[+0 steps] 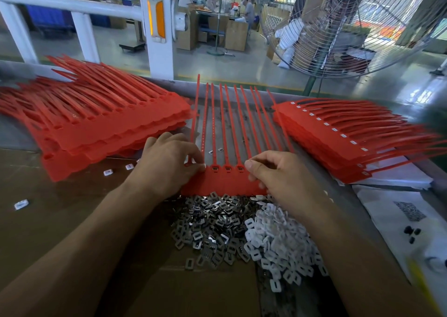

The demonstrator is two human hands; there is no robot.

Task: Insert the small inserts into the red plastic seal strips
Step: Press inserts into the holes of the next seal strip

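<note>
A red seal strip sheet lies flat in front of me, its thin tails fanning away toward the table's far edge. My left hand pinches its left end at the sockets, fingers curled. Over the sheet's right end, my right hand has its fingers curled on the red plastic; whether it pinches an insert is hidden. Three sockets between the hands show dark inserts. Just below the sheet lies a heap of metal inserts, with a heap of white plastic inserts to its right.
A tall stack of red strips lies at the left, another stack with white inserts fitted at the right. Loose white inserts dot the cardboard surface. White papers lie at the right. A large fan stands beyond the table.
</note>
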